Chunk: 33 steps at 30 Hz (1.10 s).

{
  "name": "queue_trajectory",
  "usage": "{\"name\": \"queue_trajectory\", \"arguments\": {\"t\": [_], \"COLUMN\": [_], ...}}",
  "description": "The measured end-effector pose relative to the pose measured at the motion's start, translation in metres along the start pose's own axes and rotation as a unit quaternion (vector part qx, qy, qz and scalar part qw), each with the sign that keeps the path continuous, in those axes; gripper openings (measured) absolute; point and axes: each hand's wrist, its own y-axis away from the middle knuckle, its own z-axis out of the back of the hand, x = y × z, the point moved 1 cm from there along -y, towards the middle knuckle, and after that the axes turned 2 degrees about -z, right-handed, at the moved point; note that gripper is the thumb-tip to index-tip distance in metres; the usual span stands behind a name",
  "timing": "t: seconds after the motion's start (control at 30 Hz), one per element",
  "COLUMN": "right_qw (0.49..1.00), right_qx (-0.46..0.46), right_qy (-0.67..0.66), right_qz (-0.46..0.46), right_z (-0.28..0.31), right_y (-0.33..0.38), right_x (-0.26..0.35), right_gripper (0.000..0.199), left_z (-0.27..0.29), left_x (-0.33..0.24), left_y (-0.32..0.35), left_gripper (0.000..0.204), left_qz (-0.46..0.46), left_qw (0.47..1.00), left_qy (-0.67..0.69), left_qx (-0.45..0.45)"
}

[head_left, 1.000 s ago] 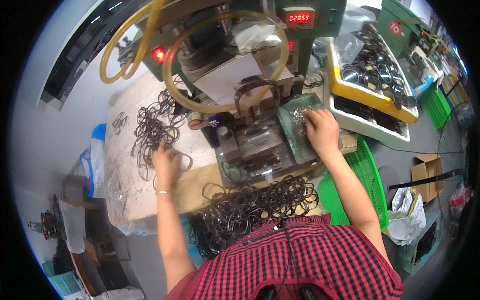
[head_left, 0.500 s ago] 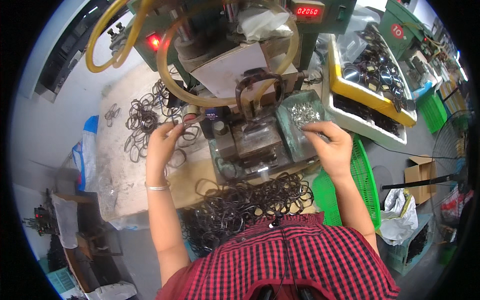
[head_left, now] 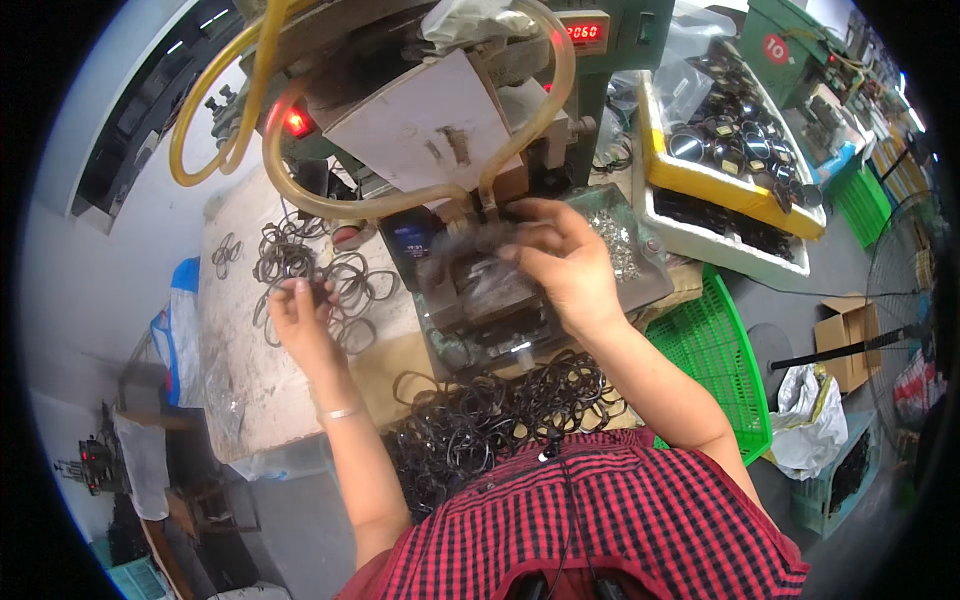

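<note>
My left hand (head_left: 306, 325) is over the pale table, at the near edge of a heap of dark oval loops (head_left: 285, 250). Its fingers are curled together against something dark whose kind I cannot make out. At the tooling (head_left: 490, 290) of a green press, my right hand (head_left: 568, 265) reaches in from the right, its fingertips smeared by motion. A dark blurred shape is beside those fingertips; whether they grip it is unclear. Right of the tooling, partly behind my right hand, is a tray of small shiny metal pieces (head_left: 622, 245).
Yellowish hoses (head_left: 552, 105) loop before the press and its white board (head_left: 430, 125). More dark loops (head_left: 500, 410) lie between me and the press. On the right are a green basket (head_left: 710, 350) and stacked foam boxes (head_left: 735, 185) of dark round parts.
My right hand has moved left from the metal-piece tray to the press tooling. My left hand has come nearer me and slightly left. The upright dark loop on the tooling is now a blur.
</note>
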Motion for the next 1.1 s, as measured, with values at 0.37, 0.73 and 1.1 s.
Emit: {"name": "queue_trajectory", "arguments": {"t": [0.37,0.73,1.1], "right_qw": [0.988,0.747,0.706], "right_qx": [0.074,-0.143,-0.116], "right_qy": [0.107,0.611,0.656], "right_qz": [0.089,0.218,0.241], "right_z": [0.009,0.117,0.111], "right_y": [0.019,-0.022,-0.019], "right_x": [0.023,-0.062,-0.053], "right_gripper": [0.047,0.016,0.014], "left_z": [-0.071,-0.123,-0.055], "left_x": [-0.124,-0.098,-0.026], "left_y": [0.092,0.085,0.076], "left_gripper": [0.017,0.012,0.034], "left_qz": [-0.182,-0.165,-0.172], "left_qw": [0.955,0.932,0.979], "left_qy": [-0.058,-0.071,-0.087], "left_qx": [0.228,0.313,0.067]}}
